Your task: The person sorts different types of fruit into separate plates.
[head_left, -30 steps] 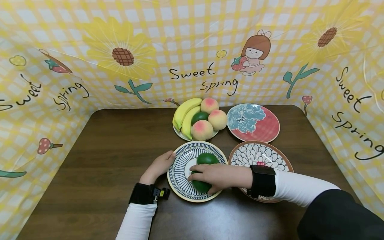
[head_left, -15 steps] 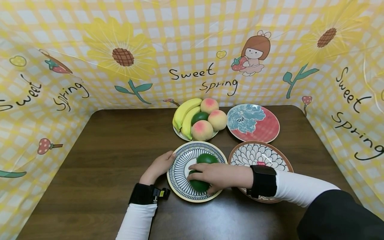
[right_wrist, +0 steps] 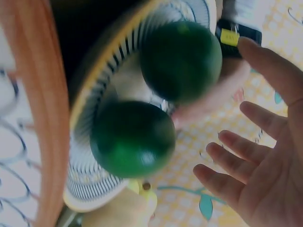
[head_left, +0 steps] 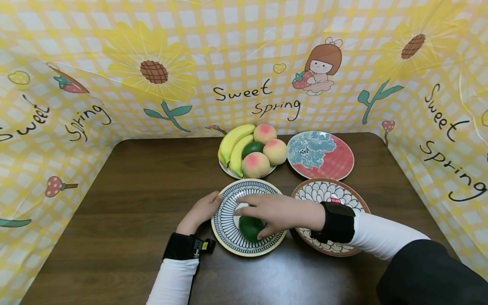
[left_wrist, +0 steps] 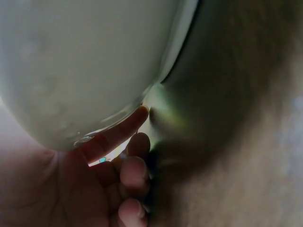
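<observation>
My left hand (head_left: 200,214) grips the left rim of a blue-and-white striped plate (head_left: 225,237), thumb at the edge; in the left wrist view its fingers (left_wrist: 134,172) are at the plate's pale underside. Two dark green avocados lie on that plate. The nearer avocado (head_left: 249,228) shows below my right hand (head_left: 280,212). The farther avocado (right_wrist: 132,142) is covered by that hand in the head view, but the right wrist view shows it. My right hand hovers over the plate with fingers spread, apart from both avocados and holding nothing.
Behind stands a small plate (head_left: 227,170) with bananas (head_left: 234,142), several peaches (head_left: 256,165) and another avocado (head_left: 253,148). A red plate with a blue flower (head_left: 343,156) is at back right. Under the right forearm sits a brown-rimmed petal-pattern plate (head_left: 312,191). Checked cloth (head_left: 244,51) walls the table.
My right hand has lifted off the nearer avocado and shifted slightly away from me, its fingers spreading. It now hides the farther avocado. My left hand keeps its hold on the rim.
</observation>
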Demonstrator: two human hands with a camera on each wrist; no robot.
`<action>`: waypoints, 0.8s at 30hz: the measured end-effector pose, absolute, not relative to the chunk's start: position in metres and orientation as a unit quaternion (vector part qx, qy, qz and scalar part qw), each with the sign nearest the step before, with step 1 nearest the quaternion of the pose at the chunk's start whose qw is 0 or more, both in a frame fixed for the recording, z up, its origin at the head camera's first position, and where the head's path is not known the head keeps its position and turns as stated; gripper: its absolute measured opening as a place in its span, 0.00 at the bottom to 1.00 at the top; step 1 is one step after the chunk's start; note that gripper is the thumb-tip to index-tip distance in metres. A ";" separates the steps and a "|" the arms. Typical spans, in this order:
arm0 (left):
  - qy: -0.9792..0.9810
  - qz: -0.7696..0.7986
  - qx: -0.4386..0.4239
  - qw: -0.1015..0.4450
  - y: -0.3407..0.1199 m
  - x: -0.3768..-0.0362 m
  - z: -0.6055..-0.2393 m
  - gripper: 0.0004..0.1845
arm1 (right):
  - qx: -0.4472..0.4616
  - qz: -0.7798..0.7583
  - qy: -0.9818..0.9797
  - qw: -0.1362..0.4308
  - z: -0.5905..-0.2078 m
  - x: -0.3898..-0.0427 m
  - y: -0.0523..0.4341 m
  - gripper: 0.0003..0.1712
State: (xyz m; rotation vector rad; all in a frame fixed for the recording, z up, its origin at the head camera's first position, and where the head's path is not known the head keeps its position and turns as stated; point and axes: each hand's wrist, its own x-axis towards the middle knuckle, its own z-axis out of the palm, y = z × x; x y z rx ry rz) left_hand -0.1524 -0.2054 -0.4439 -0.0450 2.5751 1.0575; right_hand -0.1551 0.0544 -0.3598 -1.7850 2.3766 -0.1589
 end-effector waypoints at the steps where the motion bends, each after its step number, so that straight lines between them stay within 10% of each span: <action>1: 0.911 0.373 -0.015 0.178 -0.206 -0.152 -0.444 0.20 | -0.594 -0.055 0.799 0.081 -0.358 -0.158 0.054 0.43; 24: 0.913 0.365 -0.015 0.180 -0.206 -0.154 -0.444 0.24 | -0.511 -0.159 0.843 0.048 -0.340 -0.220 0.059 0.42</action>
